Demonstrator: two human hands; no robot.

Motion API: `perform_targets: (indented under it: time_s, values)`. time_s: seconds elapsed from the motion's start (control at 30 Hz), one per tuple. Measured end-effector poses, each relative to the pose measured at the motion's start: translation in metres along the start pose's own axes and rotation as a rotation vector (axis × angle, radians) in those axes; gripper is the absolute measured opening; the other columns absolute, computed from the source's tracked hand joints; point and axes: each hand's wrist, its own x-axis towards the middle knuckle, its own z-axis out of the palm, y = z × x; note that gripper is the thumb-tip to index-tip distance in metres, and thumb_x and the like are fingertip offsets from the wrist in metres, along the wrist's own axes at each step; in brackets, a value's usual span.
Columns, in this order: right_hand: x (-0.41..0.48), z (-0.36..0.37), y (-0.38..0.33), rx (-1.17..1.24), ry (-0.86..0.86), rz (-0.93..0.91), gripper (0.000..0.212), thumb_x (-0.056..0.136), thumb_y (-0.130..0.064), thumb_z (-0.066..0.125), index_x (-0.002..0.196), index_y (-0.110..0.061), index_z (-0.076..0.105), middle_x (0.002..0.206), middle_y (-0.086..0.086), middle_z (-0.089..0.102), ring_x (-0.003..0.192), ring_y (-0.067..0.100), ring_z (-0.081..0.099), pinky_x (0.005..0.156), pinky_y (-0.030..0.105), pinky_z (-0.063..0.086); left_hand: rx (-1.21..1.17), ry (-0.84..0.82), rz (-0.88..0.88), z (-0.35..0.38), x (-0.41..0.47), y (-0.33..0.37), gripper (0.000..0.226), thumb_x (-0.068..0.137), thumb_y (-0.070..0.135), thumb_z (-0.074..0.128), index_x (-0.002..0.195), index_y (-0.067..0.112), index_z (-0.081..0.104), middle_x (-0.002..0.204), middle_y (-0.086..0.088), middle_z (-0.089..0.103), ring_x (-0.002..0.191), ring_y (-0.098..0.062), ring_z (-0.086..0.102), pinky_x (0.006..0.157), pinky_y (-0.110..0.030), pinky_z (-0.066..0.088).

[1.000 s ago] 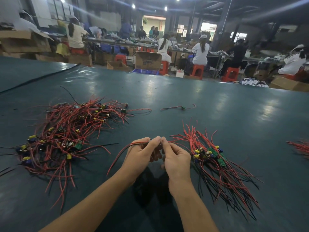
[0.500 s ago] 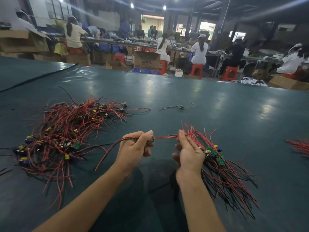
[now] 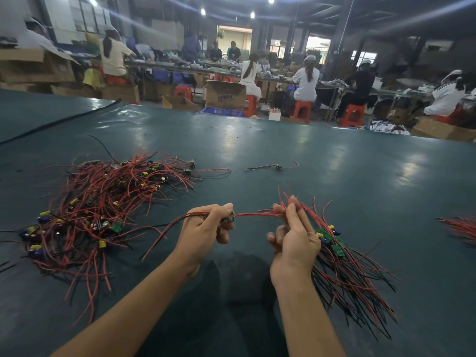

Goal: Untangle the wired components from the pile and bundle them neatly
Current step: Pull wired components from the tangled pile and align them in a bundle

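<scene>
Two hands, one wired component (image 3: 253, 215) strung between them. On the left hand (image 3: 203, 235) the fingers (image 3: 221, 208) are curled round its little board end, thumb on top. The red and black tails droop off toward 8 o'clock. Over on the right hand (image 3: 296, 240), thumb and fingers (image 3: 292, 210) pinch the red lead ends, and the other fingers are loosely curled.

A second ago both hands were knuckle to knuckle. Now they've pulled apart and the lead runs nearly straight between them.

Just under the right hand, the sorted bundle (image 3: 345, 269) lies on the bench (image 3: 334, 163), fanning out to 4 o'clock. At 9 to 10 o'clock sits the tangled pile (image 3: 103, 202), well apart from the hands. One stray piece (image 3: 278, 166) lies alone at 12 o'clock, and more red wires (image 3: 461, 228) poke in at 3 o'clock.

Only writing I can spot is blue print on a cardboard box (image 3: 226, 95) past the bench's far edge, too blurry to read.
</scene>
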Motion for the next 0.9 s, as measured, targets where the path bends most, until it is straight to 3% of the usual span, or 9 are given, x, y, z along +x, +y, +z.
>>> perform_targets:
  time_s: [0.4,0.63,0.8,0.9]
  values:
    - [-0.0002,-0.0083,-0.0076,0.165,-0.106,0.304,0.012,0.098,-0.026,0.055,0.096,-0.021,0.066,0.084,-0.001,0.077,0.027,0.005,0.025,0.040,0.013,0.041,-0.066,0.015,-0.045,-0.0037,0.0011,0.0025,0.044,0.093,0.010,0.056,0.051,0.017,0.066,0.051,-0.001,0.057,0.039,-0.012,0.047,0.041,-0.019,0.040]
    - [0.0004,-0.0096,-0.0074,0.162,-0.085,0.302,0.018,0.099,-0.033,0.053,0.104,-0.023,0.066,0.088,-0.004,0.077,0.031,0.005,0.028,0.042,0.014,0.042,-0.059,-0.038,-0.039,-0.0032,0.0001,0.0013,0.030,0.081,0.026,0.072,0.052,0.021,0.065,0.053,0.001,0.057,0.042,-0.013,0.049,0.045,-0.020,0.042]
    - [-0.0010,-0.0084,-0.0075,0.103,-0.083,0.261,0.016,0.098,-0.035,0.055,0.102,-0.026,0.068,0.093,-0.006,0.077,0.037,0.005,0.031,0.044,0.016,0.042,-0.124,-0.005,-0.078,-0.0029,0.0016,-0.0019,0.030,0.082,0.031,0.066,0.053,0.023,0.066,0.055,0.003,0.057,0.043,-0.011,0.048,0.044,-0.019,0.040]
    - [-0.0022,-0.0074,-0.0081,0.046,-0.124,0.209,0.018,0.094,-0.038,0.060,0.107,-0.027,0.068,0.103,-0.006,0.076,0.043,0.005,0.036,0.045,0.016,0.043,-0.204,0.007,-0.128,-0.0034,0.0026,0.0002,0.025,0.068,0.045,0.071,0.055,0.025,0.067,0.058,0.003,0.058,0.046,-0.009,0.049,0.044,-0.019,0.039]
